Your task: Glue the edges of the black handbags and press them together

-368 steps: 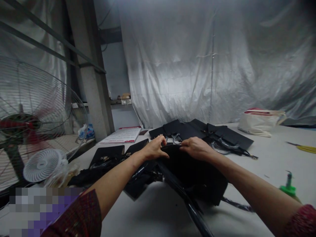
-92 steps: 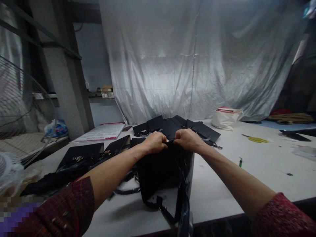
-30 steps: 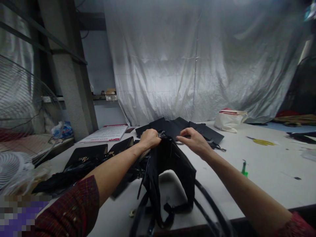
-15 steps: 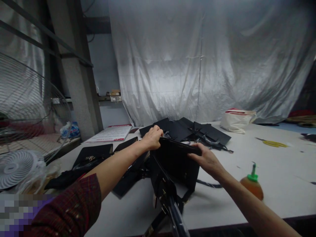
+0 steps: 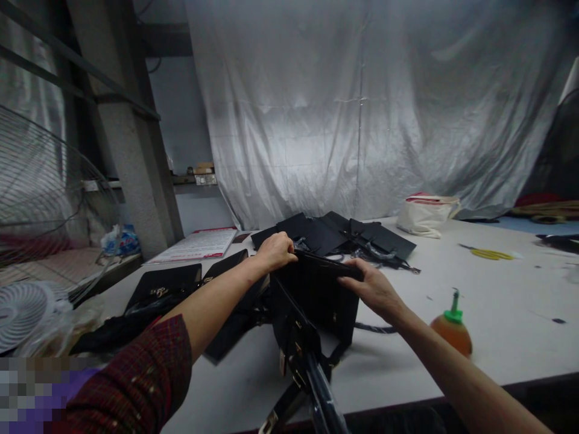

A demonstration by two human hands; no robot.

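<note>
A black handbag (image 5: 323, 298) stands upright on the white table (image 5: 497, 313), in front of me. My left hand (image 5: 275, 251) is closed on its top edge at the far left corner. My right hand (image 5: 371, 288) grips the near right part of the same top edge, fingers curled over it. A glossy black strap (image 5: 316, 377) with metal fittings hangs from the bag toward me, over the table's front edge.
More black bags (image 5: 167, 283) lie left of the handbag, and flat black panels (image 5: 344, 235) behind it. An orange bottle with a green nozzle (image 5: 450, 328) stands to the right. Yellow scissors (image 5: 486, 254), a white bag (image 5: 425, 214), a printed sheet (image 5: 194, 244) and fans (image 5: 27, 241) are around.
One second ago the bag hung limp from my left hand with my right hand open near it. Now my right hand grips the top edge and the bag stands squared up.
</note>
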